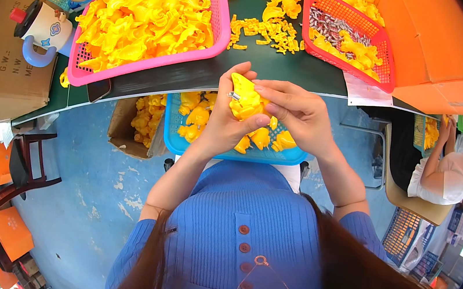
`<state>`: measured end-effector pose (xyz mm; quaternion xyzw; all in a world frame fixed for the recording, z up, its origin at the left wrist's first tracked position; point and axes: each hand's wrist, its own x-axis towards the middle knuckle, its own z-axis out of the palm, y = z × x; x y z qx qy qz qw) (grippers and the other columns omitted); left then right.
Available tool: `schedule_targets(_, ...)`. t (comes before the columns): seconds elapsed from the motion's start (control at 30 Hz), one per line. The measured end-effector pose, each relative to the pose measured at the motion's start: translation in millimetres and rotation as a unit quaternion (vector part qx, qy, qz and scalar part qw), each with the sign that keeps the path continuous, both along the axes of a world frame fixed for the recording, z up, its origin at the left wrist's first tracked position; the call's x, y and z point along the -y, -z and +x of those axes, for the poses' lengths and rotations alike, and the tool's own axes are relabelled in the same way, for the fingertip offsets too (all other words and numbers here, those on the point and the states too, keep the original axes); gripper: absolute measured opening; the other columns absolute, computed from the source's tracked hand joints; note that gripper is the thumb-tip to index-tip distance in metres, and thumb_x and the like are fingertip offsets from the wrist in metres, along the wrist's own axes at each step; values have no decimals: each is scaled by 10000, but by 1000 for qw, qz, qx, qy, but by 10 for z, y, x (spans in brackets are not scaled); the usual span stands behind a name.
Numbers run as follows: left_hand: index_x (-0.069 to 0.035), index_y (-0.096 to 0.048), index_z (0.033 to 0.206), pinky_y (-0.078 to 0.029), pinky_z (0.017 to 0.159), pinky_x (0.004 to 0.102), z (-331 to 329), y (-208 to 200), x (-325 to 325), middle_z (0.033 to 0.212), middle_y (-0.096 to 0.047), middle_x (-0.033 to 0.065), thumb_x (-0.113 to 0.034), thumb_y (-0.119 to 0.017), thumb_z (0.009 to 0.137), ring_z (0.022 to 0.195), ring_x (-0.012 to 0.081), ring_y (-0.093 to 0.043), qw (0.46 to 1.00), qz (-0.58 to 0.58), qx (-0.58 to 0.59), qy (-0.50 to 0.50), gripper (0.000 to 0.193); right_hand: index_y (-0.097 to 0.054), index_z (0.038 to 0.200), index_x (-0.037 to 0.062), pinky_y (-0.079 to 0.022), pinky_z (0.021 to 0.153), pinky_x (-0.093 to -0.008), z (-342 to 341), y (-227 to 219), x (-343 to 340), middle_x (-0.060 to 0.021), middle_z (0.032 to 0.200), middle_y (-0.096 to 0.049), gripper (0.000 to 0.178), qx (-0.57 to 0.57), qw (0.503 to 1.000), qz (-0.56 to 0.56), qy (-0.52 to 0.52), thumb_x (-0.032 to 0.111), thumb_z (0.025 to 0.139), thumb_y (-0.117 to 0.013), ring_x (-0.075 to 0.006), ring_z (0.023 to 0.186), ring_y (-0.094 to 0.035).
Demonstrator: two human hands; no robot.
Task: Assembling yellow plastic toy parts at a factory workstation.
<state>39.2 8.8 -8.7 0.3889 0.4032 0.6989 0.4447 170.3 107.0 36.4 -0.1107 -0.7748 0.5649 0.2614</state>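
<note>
A yellow moulded plastic piece is held up between my hands, over the table's near edge. My left hand is closed round its left side and underside. With thumb and fingers, my right hand pinches it from the right. A small silver metal cylinder sticks out of its left side, beside the left fingers. Just below, a blue basket rests at my lap, with several similar yellow pieces in it. My hands partly hide the held piece and the basket.
A pink basket heaped with yellow parts stands at the left of the dark green table. At right, a red basket holds metal cylinders and yellow parts beside an orange box. A mug stands far left. Another person sits at right.
</note>
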Motion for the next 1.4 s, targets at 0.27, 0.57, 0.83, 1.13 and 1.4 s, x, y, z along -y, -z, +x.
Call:
schedule_targets(0.27, -38, -172, 1349, -381, 949, 294, -67, 12, -14, 1257, -324, 121, -152, -720, 756, 1137, 177, -418, 999, 5, -27, 19, 815, -621, 1088, 27, -453, 869, -299, -18, 77, -26, -140, 1089, -589, 293, 2, 999, -43, -21, -39, 809, -566, -229, 1041, -563)
schedule_targets(0.57, -40, -210, 1336, -389, 943, 287, -82, 26, -58, 1231, -366, 114, -123, -691, 775, 1142, 175, -421, 999, 6, 22, 49, 744, -615, 1095, 8, -442, 875, -291, -20, 48, -97, -128, 1071, -578, 291, -3, 999, -24, -35, -50, 816, -560, -209, 1035, -552)
schedule_targets(0.83, -43, -212, 1331, -399, 936, 288, -67, -39, -49, 1234, -363, 118, -110, -686, 777, 1132, 173, -433, 999, -14, 14, 32, 732, -604, 1104, -9, -440, 877, -282, -12, 92, -44, -135, 1099, -586, 281, -10, 994, -106, 0, -25, 828, -553, -193, 1038, -551)
schedule_targets(1.13, -46, -202, 1334, -397, 945, 295, -40, -22, -42, 1237, -362, 120, -119, -688, 781, 1142, 179, -425, 999, -27, 24, 31, 740, -617, 1082, 0, -459, 861, -290, -4, 30, -3, -136, 1091, -600, 261, -4, 999, 9, 42, -13, 828, -558, -208, 1016, -572)
schedule_targets(1.4, -48, -202, 1336, -401, 941, 295, -36, -45, -37, 1248, -356, 119, -116, -682, 785, 1139, 176, -426, 999, -25, 25, 23, 734, -621, 1073, 2, -465, 849, -289, -12, 64, 23, -139, 1081, -604, 262, -10, 998, 45, 50, -24, 818, -568, -211, 1004, -581)
